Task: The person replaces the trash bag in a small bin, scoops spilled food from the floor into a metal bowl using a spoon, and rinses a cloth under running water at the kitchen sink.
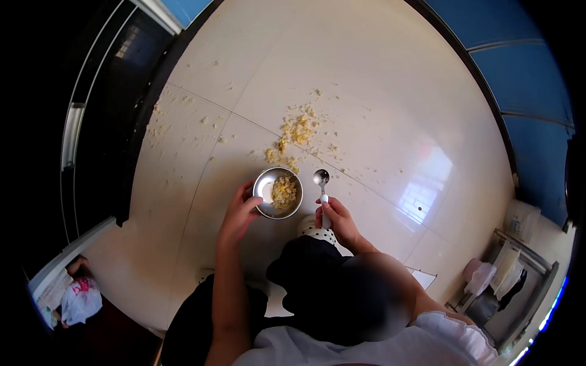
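My left hand (pixel 239 210) grips the left rim of a round steel bowl (pixel 262 183), thumb over the edge. Inside the bowl lies a heap of yellowish rice (pixel 284 191), with bare metal showing on the left. A spoon (pixel 325 210) with a white handle and a shiny metal head is in my right hand (pixel 337 221), its head pointing away from me and looking bare. The spoon is to the right of the bowl, apart from it. Just beyond the bowl, spilled rice (pixel 299 130) is strewn over the tiled floor (pixel 342 55).
Blue cabinets (pixel 519 82) line the right side, and a black cabinet front (pixel 116 110) stands on the left. A rack with containers (pixel 503 274) is at the lower right. At the lower left lies a white plastic bag (pixel 81 300). Scattered grains reach the left floor edge.
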`<action>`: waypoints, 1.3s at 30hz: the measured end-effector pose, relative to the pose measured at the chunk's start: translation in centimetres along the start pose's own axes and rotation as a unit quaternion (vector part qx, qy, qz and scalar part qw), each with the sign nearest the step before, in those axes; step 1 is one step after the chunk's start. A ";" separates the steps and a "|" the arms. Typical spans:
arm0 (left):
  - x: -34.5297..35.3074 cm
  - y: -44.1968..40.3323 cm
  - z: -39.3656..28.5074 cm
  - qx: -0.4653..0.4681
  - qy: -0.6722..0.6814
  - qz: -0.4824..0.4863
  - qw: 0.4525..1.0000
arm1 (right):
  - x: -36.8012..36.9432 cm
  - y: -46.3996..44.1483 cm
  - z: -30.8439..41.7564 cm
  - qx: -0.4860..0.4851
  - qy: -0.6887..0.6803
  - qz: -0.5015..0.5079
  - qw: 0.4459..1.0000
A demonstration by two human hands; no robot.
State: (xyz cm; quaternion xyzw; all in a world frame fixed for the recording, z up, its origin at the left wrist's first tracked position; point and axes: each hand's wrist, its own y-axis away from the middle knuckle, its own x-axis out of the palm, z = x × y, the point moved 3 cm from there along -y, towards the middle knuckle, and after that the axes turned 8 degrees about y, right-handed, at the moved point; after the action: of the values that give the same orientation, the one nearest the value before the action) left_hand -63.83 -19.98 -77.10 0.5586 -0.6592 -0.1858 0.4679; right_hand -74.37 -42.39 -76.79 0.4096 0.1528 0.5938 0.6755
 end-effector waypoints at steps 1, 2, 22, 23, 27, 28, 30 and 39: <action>0.1 -0.1 0.0 -0.001 -0.017 -0.003 1.000 | 0.2 0.1 0.3 0.003 0.002 0.004 1.000; 0.2 -0.2 0.0 0.003 -0.011 -0.007 1.000 | 0.3 0.1 0.4 0.005 0.007 0.010 1.000; 1.5 0.3 0.2 -0.012 -0.055 0.016 0.998 | 0.5 0.6 5.0 -0.244 0.521 -0.034 0.818; 1.5 0.3 0.2 -0.013 -0.061 0.017 0.998 | 0.7 0.6 5.2 -0.234 0.533 -0.033 0.812; 1.7 0.4 0.1 -0.015 -0.070 0.021 0.997 | 0.8 0.3 5.6 -0.210 0.575 -0.043 0.790; 1.7 0.4 0.1 -0.015 -0.069 0.020 0.997 | 0.8 0.3 5.6 -0.210 0.575 -0.042 0.790; 1.7 0.5 0.1 -0.014 -0.078 0.013 0.997 | 0.8 0.3 5.7 -0.228 0.587 -0.052 0.775; 1.8 0.4 -0.1 -0.011 -0.084 0.023 0.996 | 1.3 0.3 5.9 -0.266 0.624 -0.069 0.732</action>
State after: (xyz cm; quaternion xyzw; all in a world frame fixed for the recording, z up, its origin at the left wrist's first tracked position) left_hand -63.87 -21.50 -76.02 0.5204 -0.7070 -0.2283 0.4210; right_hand -70.15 -43.35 -72.55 -0.2608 0.4031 0.6844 0.5488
